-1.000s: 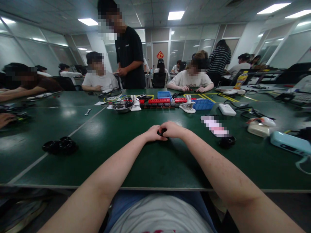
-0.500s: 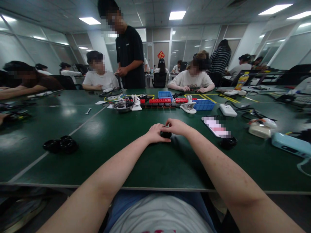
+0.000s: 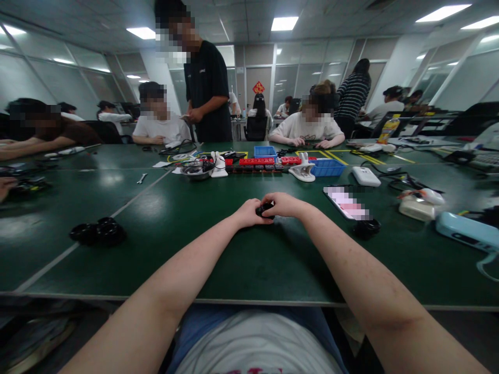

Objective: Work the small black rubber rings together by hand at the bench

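Observation:
A small, round, glossy black part (image 3: 265,209) is held between my two hands over the middle of the green table (image 3: 218,265). My left hand (image 3: 249,213) wraps it from the left, with the thumb along its near side. From the right, my right hand (image 3: 281,204) has its fingers and thumb closed around the part. Fingers cover much of it, so its exact kind cannot be made out. Similar glossy black round parts (image 3: 98,231) sit together at the left. Another black part (image 3: 366,227) lies at the right, just below a phone (image 3: 346,202).
Across the table stand red trays (image 3: 257,161), blue bins (image 3: 328,168), white clamps (image 3: 302,169) and a metal bowl (image 3: 198,170). A small wrench (image 3: 142,178) lies at the left. A white box (image 3: 366,176) and a light-blue device (image 3: 465,232) are at the right. Several people work beyond.
My right hand's fingers have come down around the black part, showing more of its top. My left hand keeps its hold, shifted very slightly.

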`<state>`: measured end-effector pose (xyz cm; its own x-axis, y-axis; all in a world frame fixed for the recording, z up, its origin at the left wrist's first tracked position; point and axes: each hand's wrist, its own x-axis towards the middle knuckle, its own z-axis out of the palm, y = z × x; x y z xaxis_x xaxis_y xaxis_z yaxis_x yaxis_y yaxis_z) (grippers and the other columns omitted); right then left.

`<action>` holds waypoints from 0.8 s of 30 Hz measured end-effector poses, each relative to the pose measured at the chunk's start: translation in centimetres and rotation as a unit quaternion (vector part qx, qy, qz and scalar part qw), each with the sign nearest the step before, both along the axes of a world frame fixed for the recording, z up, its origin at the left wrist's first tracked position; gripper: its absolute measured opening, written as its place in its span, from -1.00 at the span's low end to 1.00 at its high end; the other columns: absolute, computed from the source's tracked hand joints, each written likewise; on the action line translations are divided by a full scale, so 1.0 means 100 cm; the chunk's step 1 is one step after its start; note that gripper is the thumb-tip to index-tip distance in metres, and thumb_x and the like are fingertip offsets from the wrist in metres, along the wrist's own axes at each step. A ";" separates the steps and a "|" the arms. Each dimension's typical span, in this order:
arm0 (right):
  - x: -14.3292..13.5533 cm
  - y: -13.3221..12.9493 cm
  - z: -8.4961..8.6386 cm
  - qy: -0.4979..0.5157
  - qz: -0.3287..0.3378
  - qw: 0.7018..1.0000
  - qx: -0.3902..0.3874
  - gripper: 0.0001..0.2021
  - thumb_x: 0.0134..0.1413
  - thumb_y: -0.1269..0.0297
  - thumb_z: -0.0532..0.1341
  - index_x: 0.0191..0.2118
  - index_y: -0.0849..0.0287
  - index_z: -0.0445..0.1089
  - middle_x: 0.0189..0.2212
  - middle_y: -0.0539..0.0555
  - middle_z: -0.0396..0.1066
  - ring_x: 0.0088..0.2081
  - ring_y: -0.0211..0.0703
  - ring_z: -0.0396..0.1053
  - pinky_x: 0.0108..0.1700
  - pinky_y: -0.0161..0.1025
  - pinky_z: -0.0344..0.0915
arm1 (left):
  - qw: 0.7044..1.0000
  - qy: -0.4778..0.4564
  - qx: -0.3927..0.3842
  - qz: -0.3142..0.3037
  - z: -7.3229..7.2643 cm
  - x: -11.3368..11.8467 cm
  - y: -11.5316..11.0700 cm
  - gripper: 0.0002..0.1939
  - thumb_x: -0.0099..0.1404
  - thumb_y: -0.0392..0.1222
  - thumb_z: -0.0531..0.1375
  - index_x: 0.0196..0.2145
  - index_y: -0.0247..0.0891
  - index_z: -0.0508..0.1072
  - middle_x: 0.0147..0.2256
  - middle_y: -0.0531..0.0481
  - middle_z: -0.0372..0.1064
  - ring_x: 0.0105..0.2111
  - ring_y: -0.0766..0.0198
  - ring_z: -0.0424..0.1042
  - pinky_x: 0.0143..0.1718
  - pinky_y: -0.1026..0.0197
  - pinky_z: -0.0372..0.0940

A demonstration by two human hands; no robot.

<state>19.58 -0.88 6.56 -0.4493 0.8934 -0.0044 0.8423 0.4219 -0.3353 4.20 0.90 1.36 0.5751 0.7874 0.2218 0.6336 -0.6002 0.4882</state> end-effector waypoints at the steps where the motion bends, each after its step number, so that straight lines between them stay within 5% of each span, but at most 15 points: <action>1: -0.001 -0.001 0.001 0.002 0.012 1.000 -0.006 -0.67 -0.21 0.23 0.23 -0.19 0.07 0.38 -0.32 -0.06 0.42 -0.34 -0.26 0.33 -0.43 -0.43 0.15 | 1.000 -0.003 -0.008 -0.005 -0.001 -0.001 0.002 -0.51 -0.09 0.09 0.28 -0.26 -0.30 0.42 -0.25 -0.07 0.31 -0.20 0.06 0.30 -0.17 0.12 0.21; 6: -0.010 -0.008 0.004 -0.006 0.033 0.999 0.004 -0.72 -0.18 0.33 0.16 -0.24 0.10 0.42 -0.32 -0.02 0.43 -0.29 -0.19 0.33 -0.35 -0.38 0.17 | 0.998 -0.021 -0.046 -0.035 -0.006 -0.005 0.010 -0.60 -0.10 0.01 0.30 -0.36 -0.33 0.44 -0.32 -0.04 0.37 -0.25 0.07 0.36 -0.22 0.14 0.26; 15: -0.016 -0.012 0.001 -0.011 0.029 0.998 0.055 -0.79 -0.22 0.41 0.15 -0.38 0.07 0.45 -0.36 0.01 0.43 -0.18 -0.07 0.27 -0.22 -0.28 0.16 | 0.994 -0.053 -0.067 -0.061 -0.007 -0.005 0.010 -0.53 -0.09 -0.08 0.32 -0.20 -0.31 0.40 -0.21 -0.05 0.40 -0.18 0.06 0.36 -0.15 0.12 0.25; 24: -0.004 0.001 0.001 0.046 -0.042 0.992 0.109 -0.76 0.01 0.19 0.06 -0.22 0.13 0.35 -0.23 0.02 0.39 -0.21 -0.17 0.28 -0.24 -0.31 0.17 | 0.996 -0.055 -0.050 -0.045 -0.004 -0.006 0.006 -0.54 -0.04 -0.09 0.28 -0.16 -0.32 0.37 -0.19 -0.09 0.35 -0.16 0.04 0.32 -0.12 0.08 0.21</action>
<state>19.18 -0.77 6.65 -0.3620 0.9031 0.2310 0.8478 0.4220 -0.3212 3.61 1.52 0.96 0.6202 0.7558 0.2099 0.5193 -0.5962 0.6123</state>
